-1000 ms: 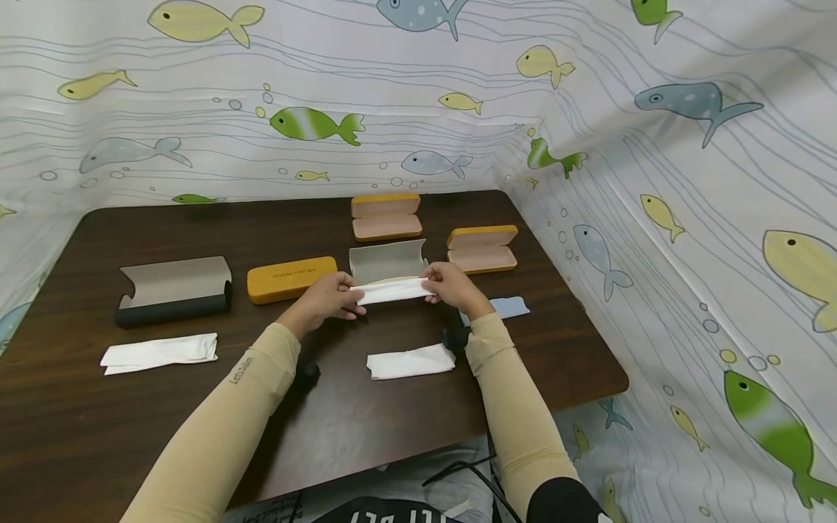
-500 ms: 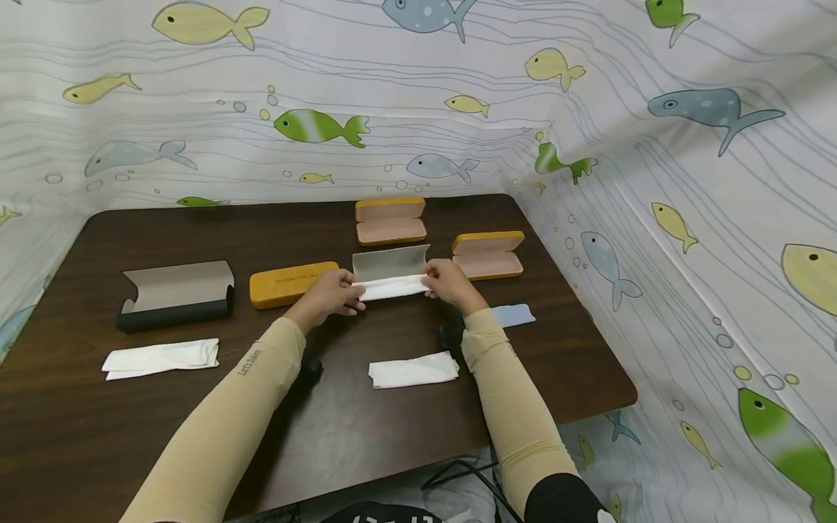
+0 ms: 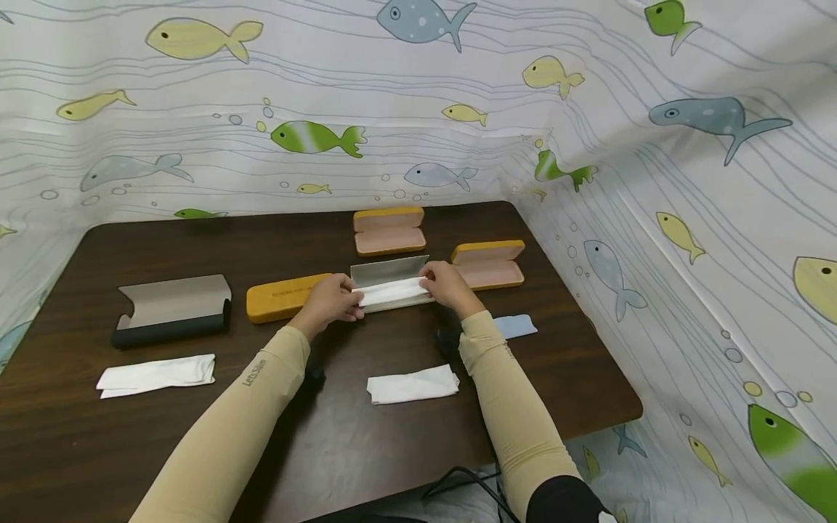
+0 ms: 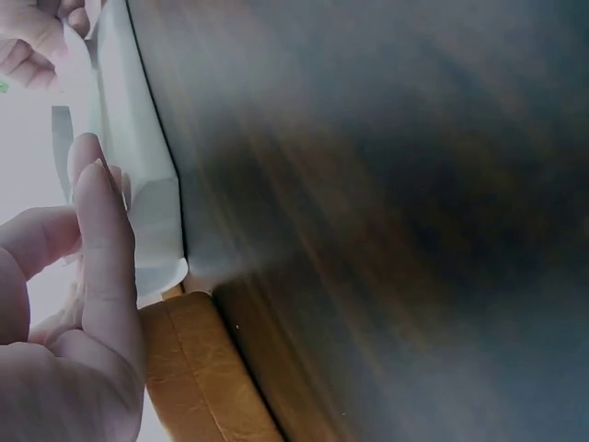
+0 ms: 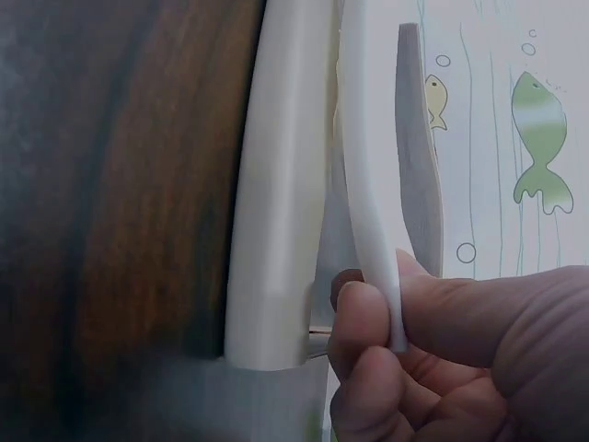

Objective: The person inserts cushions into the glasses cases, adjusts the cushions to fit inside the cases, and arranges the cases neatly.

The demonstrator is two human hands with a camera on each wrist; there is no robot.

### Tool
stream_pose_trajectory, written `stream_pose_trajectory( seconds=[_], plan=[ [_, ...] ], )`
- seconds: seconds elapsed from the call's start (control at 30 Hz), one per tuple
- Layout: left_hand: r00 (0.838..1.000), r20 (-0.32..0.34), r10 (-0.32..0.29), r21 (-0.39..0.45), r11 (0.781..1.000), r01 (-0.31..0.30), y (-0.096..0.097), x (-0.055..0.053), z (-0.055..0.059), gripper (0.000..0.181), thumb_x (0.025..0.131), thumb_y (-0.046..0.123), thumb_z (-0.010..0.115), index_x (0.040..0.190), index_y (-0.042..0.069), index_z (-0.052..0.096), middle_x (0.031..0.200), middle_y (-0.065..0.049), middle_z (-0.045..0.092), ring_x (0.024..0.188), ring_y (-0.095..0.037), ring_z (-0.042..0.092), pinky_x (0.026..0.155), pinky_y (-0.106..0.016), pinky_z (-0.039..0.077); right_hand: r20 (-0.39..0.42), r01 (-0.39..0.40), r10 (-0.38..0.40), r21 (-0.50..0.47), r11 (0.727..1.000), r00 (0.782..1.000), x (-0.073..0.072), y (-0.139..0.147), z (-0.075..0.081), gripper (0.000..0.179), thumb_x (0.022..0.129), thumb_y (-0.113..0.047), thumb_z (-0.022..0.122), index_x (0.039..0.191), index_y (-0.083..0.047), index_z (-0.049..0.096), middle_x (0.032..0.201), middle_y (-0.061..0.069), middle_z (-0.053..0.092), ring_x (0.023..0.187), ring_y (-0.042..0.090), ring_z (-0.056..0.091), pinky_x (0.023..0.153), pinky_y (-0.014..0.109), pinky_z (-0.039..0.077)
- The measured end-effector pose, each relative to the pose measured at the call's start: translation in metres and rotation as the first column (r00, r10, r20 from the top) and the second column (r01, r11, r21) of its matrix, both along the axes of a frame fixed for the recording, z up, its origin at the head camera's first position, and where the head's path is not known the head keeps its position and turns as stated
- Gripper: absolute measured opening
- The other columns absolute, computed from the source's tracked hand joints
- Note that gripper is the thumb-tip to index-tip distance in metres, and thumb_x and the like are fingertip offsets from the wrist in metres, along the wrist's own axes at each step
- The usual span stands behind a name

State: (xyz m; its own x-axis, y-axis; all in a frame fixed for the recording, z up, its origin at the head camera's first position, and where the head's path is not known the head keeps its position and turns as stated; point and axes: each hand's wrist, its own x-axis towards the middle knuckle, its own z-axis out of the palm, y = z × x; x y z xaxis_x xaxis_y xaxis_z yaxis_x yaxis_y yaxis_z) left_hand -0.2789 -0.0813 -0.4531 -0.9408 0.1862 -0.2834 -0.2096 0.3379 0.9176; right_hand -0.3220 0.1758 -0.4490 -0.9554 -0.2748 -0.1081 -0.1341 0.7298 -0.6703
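Observation:
A folded white cloth (image 3: 391, 291) is stretched between both hands, over an open eyeglass case with a grey lining (image 3: 389, 271) and a pale outer shell (image 5: 281, 203). At the cloth's left end, my left hand (image 3: 330, 299) pinches it between thumb and fingers. My right hand (image 3: 447, 285) pinches the right end; in the right wrist view the cloth's edge (image 5: 368, 166) stands out between thumb and fingertips, just above the case's base. The case's front rim shows below the cloth. How far the cloth reaches into the base is hard to tell.
Beside my left hand lies a closed yellow case (image 3: 281, 299). Two open yellow cases (image 3: 389, 240) (image 3: 489, 274) stand behind and to the right. Far left is an open black case (image 3: 171, 330). White folded cloths (image 3: 157, 374) (image 3: 413, 385) and a blue cloth (image 3: 515, 326) lie on the brown table.
Both hands have moved the white cloth slightly back over the case, so its front rim now shows below the cloth. The head view has tilted up a little.

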Motion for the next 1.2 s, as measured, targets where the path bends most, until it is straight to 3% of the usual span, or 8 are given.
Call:
stream_pose_trajectory(
  seconds=[0.2, 0.3, 0.43, 0.6, 0.8, 0.93, 1.03, 1.2],
  plan=[
    [0.996, -0.080, -0.030, -0.152, 0.988, 0.018, 0.005, -0.002, -0.004, 0.015, 0.101, 0.009, 0.061, 0.109, -0.003, 0.056, 0.087, -0.016, 0.072, 0.066, -0.019, 0.071, 0.067, -0.034, 0.062, -0.057, -0.005, 0.014, 0.160, 0.987, 0.998, 0.002, -0.002, -0.002, 0.019, 0.102, -0.014, 0.063, 0.117, -0.003, 0.069, 0.107, 0.012, 0.068, 0.090, 0.024, 0.065, 0.082, 0.038, 0.056],
    [0.987, -0.149, -0.065, -0.277, 0.961, 0.021, 0.008, -0.003, -0.004, 0.013, 0.100, 0.011, 0.060, 0.103, -0.001, 0.059, 0.081, -0.012, 0.072, 0.064, -0.020, 0.070, 0.065, -0.032, 0.058, -0.105, -0.013, 0.039, 0.238, 0.971, 0.994, 0.003, -0.006, -0.003, 0.021, 0.102, -0.015, 0.063, 0.119, -0.004, 0.070, 0.116, 0.012, 0.069, 0.102, 0.026, 0.065, 0.091, 0.041, 0.054],
    [0.969, -0.225, -0.102, -0.401, 0.916, 0.003, 0.011, -0.004, -0.003, 0.010, 0.098, 0.011, 0.059, 0.097, 0.001, 0.061, 0.075, -0.008, 0.071, 0.061, -0.020, 0.068, 0.061, -0.031, 0.052, -0.155, -0.004, 0.053, 0.304, 0.953, 0.986, 0.001, -0.011, -0.005, 0.021, 0.101, -0.015, 0.065, 0.119, -0.006, 0.072, 0.118, 0.010, 0.071, 0.106, 0.026, 0.067, 0.092, 0.042, 0.054],
    [0.961, -0.257, -0.104, -0.477, 0.878, -0.032, 0.014, -0.006, -0.001, 0.009, 0.097, 0.011, 0.057, 0.093, 0.004, 0.061, 0.068, -0.005, 0.067, 0.057, -0.018, 0.062, 0.056, -0.031, 0.047, -0.202, 0.030, 0.049, 0.369, 0.929, 0.978, -0.003, -0.015, -0.007, 0.019, 0.100, -0.017, 0.066, 0.116, -0.009, 0.073, 0.115, 0.007, 0.072, 0.101, 0.024, 0.068, 0.087, 0.042, 0.056],
    [0.964, -0.241, -0.114, -0.562, 0.826, -0.043, 0.018, -0.007, 0.002, 0.013, 0.097, 0.018, 0.059, 0.094, 0.006, 0.061, 0.060, -0.003, 0.064, 0.054, -0.018, 0.059, 0.051, -0.032, 0.042, -0.246, 0.063, 0.049, 0.429, 0.901, 0.968, -0.003, -0.018, -0.008, 0.017, 0.099, -0.017, 0.068, 0.115, -0.012, 0.073, 0.111, 0.007, 0.066, 0.089, 0.024, 0.066, 0.076, 0.041, 0.057],
    [0.965, -0.232, -0.122, -0.573, 0.819, -0.034, 0.016, -0.005, 0.001, 0.014, 0.099, 0.021, 0.060, 0.099, 0.007, 0.062, 0.063, -0.003, 0.065, 0.056, -0.018, 0.061, 0.051, -0.032, 0.045, -0.254, 0.081, 0.040, 0.449, 0.890, 0.966, -0.001, -0.020, -0.010, 0.019, 0.096, -0.019, 0.073, 0.113, -0.013, 0.071, 0.110, 0.011, 0.059, 0.071, 0.022, 0.061, 0.063, 0.037, 0.055],
    [0.958, -0.256, -0.127, -0.591, 0.805, -0.052, 0.016, -0.005, 0.000, 0.013, 0.098, 0.020, 0.062, 0.101, 0.007, 0.061, 0.071, -0.005, 0.065, 0.061, -0.021, 0.060, 0.052, -0.033, 0.044, -0.231, 0.110, -0.006, 0.440, 0.891, 0.973, -0.003, -0.020, -0.011, 0.023, 0.093, -0.021, 0.076, 0.113, -0.013, 0.069, 0.112, 0.013, 0.055, 0.067, 0.023, 0.059, 0.061, 0.037, 0.053],
    [0.935, -0.303, -0.183, -0.668, 0.741, -0.071, 0.017, -0.008, -0.004, 0.011, 0.097, 0.018, 0.061, 0.098, 0.009, 0.067, 0.074, -0.005, 0.062, 0.065, -0.024, 0.056, 0.048, -0.034, 0.042, -0.142, 0.134, -0.085, 0.385, 0.913, 0.986, -0.009, -0.018, -0.010, 0.027, 0.093, -0.022, 0.077, 0.115, -0.011, 0.065, 0.116, 0.014, 0.055, 0.082, 0.028, 0.061, 0.071, 0.042, 0.054]
  ],
)
